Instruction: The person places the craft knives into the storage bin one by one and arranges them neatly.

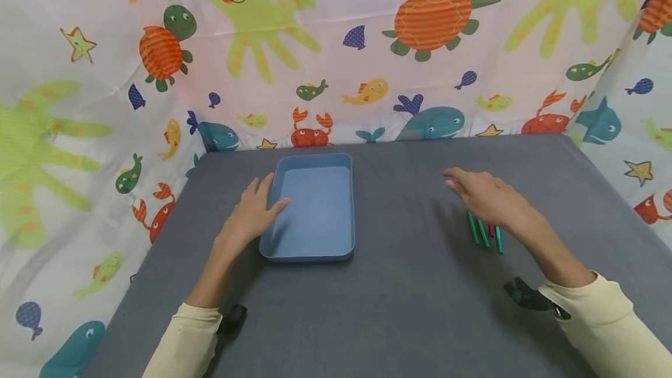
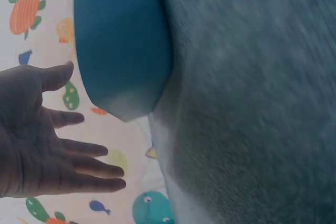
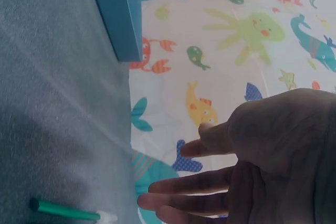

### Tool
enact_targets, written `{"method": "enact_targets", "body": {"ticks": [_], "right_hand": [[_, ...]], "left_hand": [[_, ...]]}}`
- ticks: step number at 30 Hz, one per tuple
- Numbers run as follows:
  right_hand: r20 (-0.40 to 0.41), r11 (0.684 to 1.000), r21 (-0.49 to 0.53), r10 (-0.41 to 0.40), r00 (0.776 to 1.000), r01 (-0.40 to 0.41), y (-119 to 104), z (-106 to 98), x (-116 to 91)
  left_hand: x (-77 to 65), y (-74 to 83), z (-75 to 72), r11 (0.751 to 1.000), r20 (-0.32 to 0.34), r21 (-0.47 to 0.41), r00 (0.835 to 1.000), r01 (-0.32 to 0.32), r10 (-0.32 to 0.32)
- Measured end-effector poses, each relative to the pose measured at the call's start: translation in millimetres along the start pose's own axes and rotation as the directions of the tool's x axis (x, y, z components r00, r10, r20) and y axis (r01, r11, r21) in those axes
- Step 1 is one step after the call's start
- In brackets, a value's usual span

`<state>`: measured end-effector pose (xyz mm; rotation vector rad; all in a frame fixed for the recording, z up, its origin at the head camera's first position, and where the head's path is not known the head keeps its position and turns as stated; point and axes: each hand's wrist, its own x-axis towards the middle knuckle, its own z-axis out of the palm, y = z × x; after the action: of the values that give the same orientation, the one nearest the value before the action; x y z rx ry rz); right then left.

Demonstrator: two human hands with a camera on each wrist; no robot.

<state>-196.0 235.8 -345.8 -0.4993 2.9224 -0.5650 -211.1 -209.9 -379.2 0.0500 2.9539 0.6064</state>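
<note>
The blue tray (image 1: pixel 313 209) lies on the grey table (image 1: pixel 399 308), its long sides running away from the person and its near wall facing them; the left hand (image 1: pixel 254 209) is at the tray's left side, its fingers along that edge and its thumb reaching over the inside; its grip is wide, with thumb and fingers spread apart and nothing held, though I cannot tell whether any part of it touches the rim; the right hand (image 1: pixel 485 194) is well to the right of the tray, raised above the table, its palm turned toward the tray's side; its fingers are stretched out with the thumb fairly near them, a loose, rather narrow grip that holds nothing; beneath this hand, also well to the right of the tray, lie three slim green sticks (image 1: pixel 483 233) and one red stick (image 1: pixel 491 230), side by side, their far ends hidden behind the hand in the head view; the right wrist view shows one green stick with a whitish tip; cream sleeves (image 1: pixel 604 319) cover both forearms, nearer the person than the tray, and a dark device (image 1: pixel 527 294) sits at the right cuff, with another at the left; a white cloth (image 1: pixel 325 28) printed with colourful sea creatures hangs beyond the tray and along both sides.
</note>
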Motion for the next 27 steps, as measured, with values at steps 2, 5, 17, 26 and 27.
{"method": "enact_targets", "body": {"ticks": [2, 5, 17, 26, 27], "right_hand": [[0.005, 1.000, -0.004, 0.024, 1.000, -0.023, 3.4, -0.9, -0.8], [0.011, 0.998, -0.020, 0.052, 0.999, -0.052, 8.6, 0.0, -2.4], [0.125, 0.969, 0.002, 0.243, 0.962, -0.245, 26.1, 14.7, 2.5], [0.140, 0.954, -0.016, 0.300, 0.944, -0.301, 26.8, 24.0, 12.4], [0.136, 0.953, -0.020, 0.302, 0.944, -0.302, 26.6, 25.4, 13.5]], "left_hand": [[0.3, -3.3, -0.9, 0.999, 0.005, 0.005, 0.999, 0.032, -0.032], [0.2, -5.2, -1.4, 0.997, 0.023, 0.017, 0.997, 0.069, -0.069], [1.6, -4.7, -2.4, 0.995, 0.090, 0.088, 0.994, 0.051, -0.059], [7.3, -4.1, -4.9, 0.994, 0.087, 0.106, 0.995, 0.033, -0.042], [7.8, -5.1, -4.7, 0.994, 0.085, 0.105, 0.995, 0.034, -0.043]]}}
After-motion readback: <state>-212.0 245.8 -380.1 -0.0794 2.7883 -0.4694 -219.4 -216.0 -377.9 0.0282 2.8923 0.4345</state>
